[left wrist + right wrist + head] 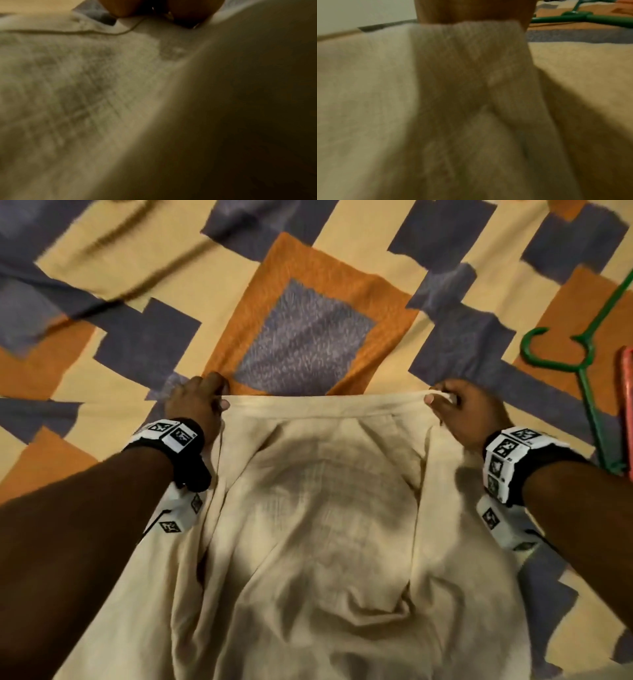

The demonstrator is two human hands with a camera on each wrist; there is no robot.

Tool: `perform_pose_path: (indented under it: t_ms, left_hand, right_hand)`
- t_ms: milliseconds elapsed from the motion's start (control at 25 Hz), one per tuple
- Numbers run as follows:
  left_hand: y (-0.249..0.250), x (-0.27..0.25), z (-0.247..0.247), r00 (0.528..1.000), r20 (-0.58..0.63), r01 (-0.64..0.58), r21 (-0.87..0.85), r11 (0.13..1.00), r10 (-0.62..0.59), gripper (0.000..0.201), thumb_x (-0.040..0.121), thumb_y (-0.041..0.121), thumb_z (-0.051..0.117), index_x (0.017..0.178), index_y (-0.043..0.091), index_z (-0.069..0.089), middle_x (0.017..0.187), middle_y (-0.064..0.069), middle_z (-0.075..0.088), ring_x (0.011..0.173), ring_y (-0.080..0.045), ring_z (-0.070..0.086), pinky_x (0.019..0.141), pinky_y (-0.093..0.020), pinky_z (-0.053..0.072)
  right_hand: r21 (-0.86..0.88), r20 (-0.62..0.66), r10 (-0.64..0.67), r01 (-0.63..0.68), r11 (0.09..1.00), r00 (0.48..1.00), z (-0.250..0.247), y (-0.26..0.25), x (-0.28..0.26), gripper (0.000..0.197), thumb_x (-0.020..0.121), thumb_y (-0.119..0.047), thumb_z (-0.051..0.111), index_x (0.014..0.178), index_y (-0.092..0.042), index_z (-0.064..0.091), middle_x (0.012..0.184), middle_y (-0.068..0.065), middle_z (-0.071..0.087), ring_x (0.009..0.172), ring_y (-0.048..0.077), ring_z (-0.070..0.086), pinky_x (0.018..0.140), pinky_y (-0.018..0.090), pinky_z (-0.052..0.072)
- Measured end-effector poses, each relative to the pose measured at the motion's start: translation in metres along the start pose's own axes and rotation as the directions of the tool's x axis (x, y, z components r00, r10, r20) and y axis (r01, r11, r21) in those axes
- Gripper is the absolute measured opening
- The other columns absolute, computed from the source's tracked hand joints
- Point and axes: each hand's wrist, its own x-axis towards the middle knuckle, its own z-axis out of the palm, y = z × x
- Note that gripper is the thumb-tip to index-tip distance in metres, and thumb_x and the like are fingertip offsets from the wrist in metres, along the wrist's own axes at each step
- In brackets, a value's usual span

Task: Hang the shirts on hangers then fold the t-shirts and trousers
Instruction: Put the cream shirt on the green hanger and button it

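Observation:
A cream garment point(318, 508) hangs stretched between my two hands above the bed, its straight top edge pulled taut. My left hand point(205, 400) grips the left end of that edge with curled fingers. My right hand point(448, 402) pinches the right end, a fold of cloth bunched under thumb and fingers. The left wrist view is filled by the blurred cream cloth point(85, 88), with my fingers point(154, 8) at the top. In the right wrist view the cloth point(467, 60) falls straight down from my fingers point(471, 10). A green hanger point(582, 361) lies on the bed, right of my right hand.
A patchwork bedspread point(308, 302) in cream, orange and slate blue covers the whole surface. A pink hanger point(627, 405) lies at the right edge beside the green one. The green hanger point(583, 17) also shows in the right wrist view's top right.

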Motion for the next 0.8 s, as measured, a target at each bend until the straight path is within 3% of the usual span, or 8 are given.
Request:
perform_pose_path:
  t_ms: [80,160,240,320,480,600,720,800]
  left_hand:
    - [0.009,-0.001,-0.010,1.000,0.020,0.002,-0.022,1.000,-0.001,0.015,0.088,0.014,0.054,0.102,0.014,0.050,0.105,-0.021,0.056,0.098,-0.044,0.052,0.083,-0.052,0.043]
    - [0.031,-0.011,-0.024,0.999,0.025,0.021,0.104,0.994,-0.024,0.020,0.092,0.019,0.047,0.112,0.015,0.047,0.114,-0.020,0.053,0.108,-0.043,0.048,0.093,-0.054,0.036]
    - [0.059,-0.036,-0.031,0.996,-0.084,0.031,0.207,0.978,-0.014,0.031,0.091,0.023,0.044,0.121,0.017,0.043,0.125,-0.018,0.045,0.117,-0.040,0.040,0.098,-0.059,0.029]
    - [0.105,-0.064,-0.033,0.990,-0.108,-0.072,0.155,0.985,0.089,0.049,0.086,0.028,0.051,0.132,0.023,0.036,0.142,-0.011,0.031,0.131,-0.036,0.027,0.102,-0.060,0.023]
    - [0.222,-0.092,-0.013,0.947,0.105,-0.314,0.097,0.945,0.304,0.069,0.090,0.056,0.044,0.148,0.040,0.011,0.159,0.004,-0.002,0.145,-0.031,0.000,0.108,-0.066,0.011]
    - [0.270,-0.084,0.022,0.907,0.339,-0.294,0.087,0.952,0.249,0.091,0.075,0.079,0.042,0.141,0.054,-0.015,0.154,0.013,-0.027,0.143,-0.030,-0.022,0.102,-0.075,0.000]
    - [0.276,-0.074,0.060,0.929,0.329,-0.210,0.093,0.973,0.169,0.102,0.066,0.087,0.042,0.125,0.059,-0.036,0.147,0.014,-0.041,0.137,-0.030,-0.035,0.098,-0.077,-0.011]
    - [0.269,-0.075,0.068,0.944,0.282,-0.210,0.115,0.971,0.171,0.101,0.066,0.087,0.039,0.120,0.059,-0.041,0.145,0.013,-0.043,0.135,-0.030,-0.038,0.096,-0.074,-0.016]
  right_hand:
    - [-0.014,0.022,-0.031,0.031,0.999,0.999,-0.015,-0.004,0.000,0.014,0.092,-0.038,0.060,0.087,-0.025,0.058,0.071,0.000,0.064,0.075,0.025,0.063,0.069,0.030,0.044]
    - [0.015,0.020,-0.030,0.030,0.999,0.999,-0.026,-0.008,-0.005,0.014,0.091,-0.035,0.062,0.088,-0.022,0.057,0.071,-0.002,0.061,0.078,0.026,0.062,0.071,0.034,0.048]
    - [0.092,0.012,-0.017,0.016,0.996,1.000,-0.024,-0.012,-0.015,0.022,0.090,-0.037,0.063,0.102,-0.019,0.059,0.086,-0.001,0.063,0.084,0.024,0.061,0.079,0.040,0.051]
    - [0.145,-0.086,0.038,-0.026,0.989,0.996,-0.032,-0.006,-0.035,0.038,0.089,-0.041,0.063,0.118,-0.017,0.056,0.108,0.004,0.060,0.094,0.023,0.059,0.086,0.037,0.049]
    - [-0.015,-0.243,0.084,-0.091,0.996,0.966,-0.073,0.047,-0.065,0.034,0.088,-0.023,0.063,0.120,-0.013,0.058,0.123,0.015,0.051,0.112,0.035,0.052,0.095,0.042,0.044]
    - [-0.127,-0.244,0.143,-0.178,0.976,0.959,-0.098,0.093,-0.068,0.041,0.085,-0.011,0.058,0.126,-0.008,0.055,0.128,0.021,0.050,0.120,0.040,0.047,0.100,0.043,0.039]
    - [-0.153,-0.247,0.189,-0.231,0.961,0.950,-0.095,0.130,-0.063,0.054,0.087,-0.010,0.057,0.139,-0.010,0.042,0.138,0.020,0.042,0.124,0.040,0.044,0.102,0.044,0.037]
    - [-0.061,-0.338,0.243,-0.279,0.958,0.909,-0.088,0.145,-0.061,0.048,0.088,-0.012,0.058,0.135,-0.010,0.045,0.131,0.021,0.047,0.118,0.041,0.048,0.097,0.045,0.042]
